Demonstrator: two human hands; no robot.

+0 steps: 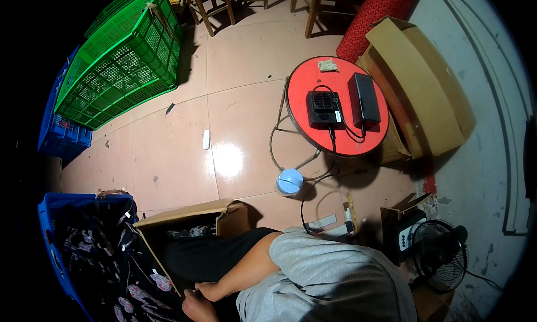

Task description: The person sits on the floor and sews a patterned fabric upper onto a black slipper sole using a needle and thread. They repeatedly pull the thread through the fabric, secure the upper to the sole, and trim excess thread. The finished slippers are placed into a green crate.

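Note:
My right hand (209, 291) reaches in from the grey sleeve, with its fingers pressed together. My left hand (196, 306) is just below it at the lower edge, its fingers curled and almost touching the right. Whatever is between the fingers is too small and dark to make out. Both hands are beside the edge of an open cardboard box (187, 213) with dark grey items inside. Left of them, dark cloth with a pink floral pattern (142, 294) fills and spills from a blue crate (51, 255). My black trouser leg (212, 256) lies across the box front.
A red round stool (305, 81) carries a black device (324, 110) and a black power brick (363, 101). A light-blue lidded container (290, 182) stands below it. A fan (440, 256) is at right, a green crate (120, 70) far left, a folded carton (419, 87) by the wall.

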